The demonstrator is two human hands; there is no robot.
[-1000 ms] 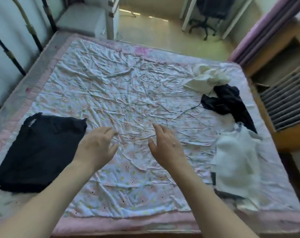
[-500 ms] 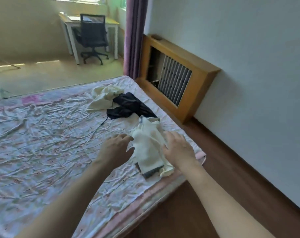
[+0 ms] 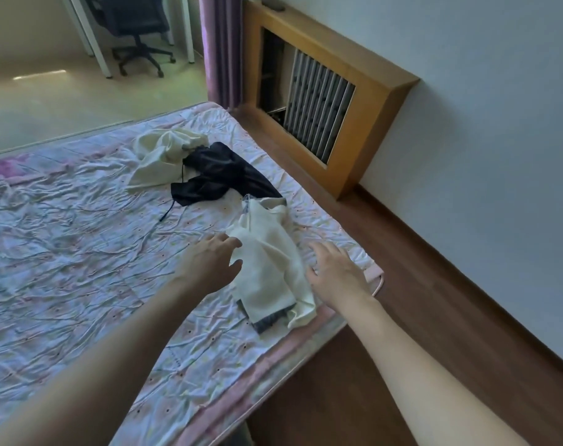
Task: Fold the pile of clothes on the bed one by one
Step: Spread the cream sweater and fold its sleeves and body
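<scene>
I find my left hand (image 3: 209, 263) and right hand (image 3: 336, 272) spread open and apart, flanking the cream garment (image 3: 269, 262) crumpled near the bed's (image 3: 80, 252) right edge, gripping nothing. To lift it well, I judge each hand should pinch an opposite edge and draw it onto open sheet, clear of the black garment (image 3: 219, 175) beyond.

My left hand (image 3: 209, 265) and right hand (image 3: 336, 272) either side of a garment (image 3: 267, 268) at the bed's (image 3: 80, 252) near right corner, two more garments (image 3: 222, 173) behind it, radiator cover (image 3: 325, 101) against the wall right, chair (image 3: 135, 24) far behind
</scene>
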